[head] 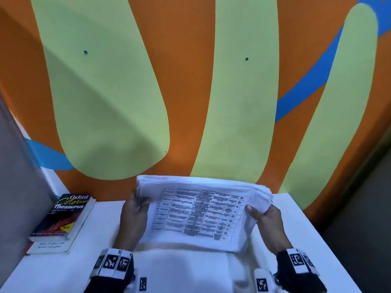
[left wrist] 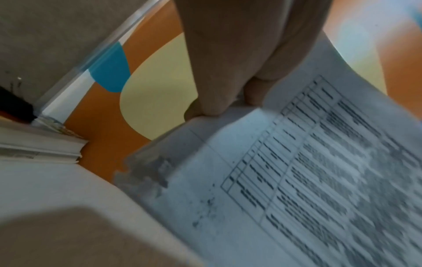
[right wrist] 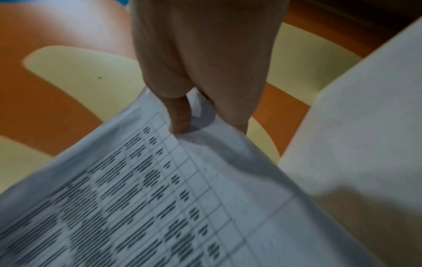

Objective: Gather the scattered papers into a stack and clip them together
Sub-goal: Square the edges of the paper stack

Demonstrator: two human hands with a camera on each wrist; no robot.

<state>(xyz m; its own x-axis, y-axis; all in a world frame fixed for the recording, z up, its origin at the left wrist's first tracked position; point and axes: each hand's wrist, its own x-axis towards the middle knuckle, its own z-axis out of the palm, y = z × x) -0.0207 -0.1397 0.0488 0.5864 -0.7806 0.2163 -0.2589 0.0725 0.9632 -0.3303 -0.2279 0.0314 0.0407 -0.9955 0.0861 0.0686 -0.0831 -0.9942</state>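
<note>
Evidently gathering is done: left hand [head: 135,216] and right hand [head: 265,218] each grip the stack [head: 201,212], lower centre. Clipping remains; no clip visible.

The papers [head: 198,210] are white sheets piled into one stack. The top sheet has a printed table with dark, blurry lines of words. The stack is held up above the white desk [head: 296,225], tilted, with its far edge higher. Its sides bend down a little. The sheets' edges do not line up neatly at the far right corner.
</note>
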